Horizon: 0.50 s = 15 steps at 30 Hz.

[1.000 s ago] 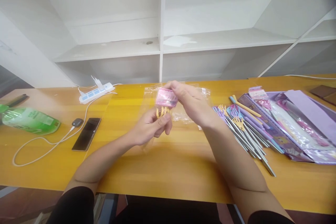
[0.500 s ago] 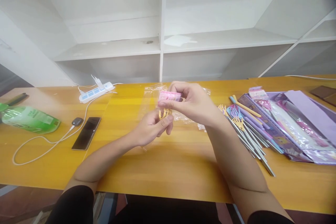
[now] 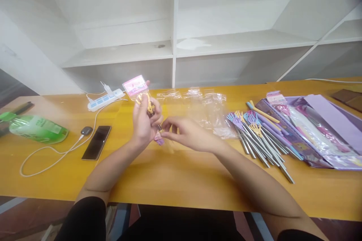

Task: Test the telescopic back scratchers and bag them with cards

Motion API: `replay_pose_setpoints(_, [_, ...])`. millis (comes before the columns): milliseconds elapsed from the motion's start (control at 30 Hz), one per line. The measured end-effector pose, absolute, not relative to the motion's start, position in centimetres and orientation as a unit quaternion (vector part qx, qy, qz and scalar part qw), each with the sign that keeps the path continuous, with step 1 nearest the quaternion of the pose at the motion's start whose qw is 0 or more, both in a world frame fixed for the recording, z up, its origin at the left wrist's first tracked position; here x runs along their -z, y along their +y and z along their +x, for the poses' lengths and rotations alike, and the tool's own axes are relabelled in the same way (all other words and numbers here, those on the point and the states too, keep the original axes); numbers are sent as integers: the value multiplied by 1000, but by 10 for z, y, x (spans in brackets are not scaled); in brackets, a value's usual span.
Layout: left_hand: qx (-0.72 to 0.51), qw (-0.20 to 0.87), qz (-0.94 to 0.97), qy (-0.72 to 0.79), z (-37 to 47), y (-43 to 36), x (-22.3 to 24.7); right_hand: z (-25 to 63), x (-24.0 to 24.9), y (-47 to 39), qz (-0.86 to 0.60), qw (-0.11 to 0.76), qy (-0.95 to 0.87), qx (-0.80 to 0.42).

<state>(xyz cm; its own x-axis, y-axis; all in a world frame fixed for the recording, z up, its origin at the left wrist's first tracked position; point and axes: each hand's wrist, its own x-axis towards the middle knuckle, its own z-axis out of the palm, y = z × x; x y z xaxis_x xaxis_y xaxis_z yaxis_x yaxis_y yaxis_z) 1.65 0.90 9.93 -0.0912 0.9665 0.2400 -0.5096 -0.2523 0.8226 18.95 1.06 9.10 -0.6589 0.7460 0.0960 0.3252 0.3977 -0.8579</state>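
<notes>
My left hand (image 3: 145, 120) is closed around a bagged yellow hand-shaped item (image 3: 141, 99), whose pink header card (image 3: 135, 84) sticks up above the fingers. Just to the right, my right hand (image 3: 183, 132) pinches at the lower end of the same package. A small pink and purple piece (image 3: 159, 138) shows below the left hand, between the two hands. Clear plastic bags (image 3: 198, 111) lie flat on the table behind the right hand. To the right, metal sticks with coloured hand-shaped heads (image 3: 256, 130) form a pile.
A purple box (image 3: 313, 131) with packaged items stands at the right. On the left are a phone (image 3: 96, 142), a green bottle (image 3: 38, 128), a white power strip (image 3: 105, 99) and a looping cable. White shelves (image 3: 118, 54) rise behind the wooden table (image 3: 181, 188).
My left hand has moved left and up, tilting upright with the package. My right hand has come down from the header card to the package's lower end, uncovering the clear bags.
</notes>
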Motion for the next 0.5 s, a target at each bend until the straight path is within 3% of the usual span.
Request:
replay_pose_setpoints(167, [-661,564,400,292,26,11,-84,190,-55,-6,-353,276,-769,-455])
replay_pose_setpoints(500, [-412,678,523,312,47,6,-38,296,-49,-26,-508,329,-731,-314])
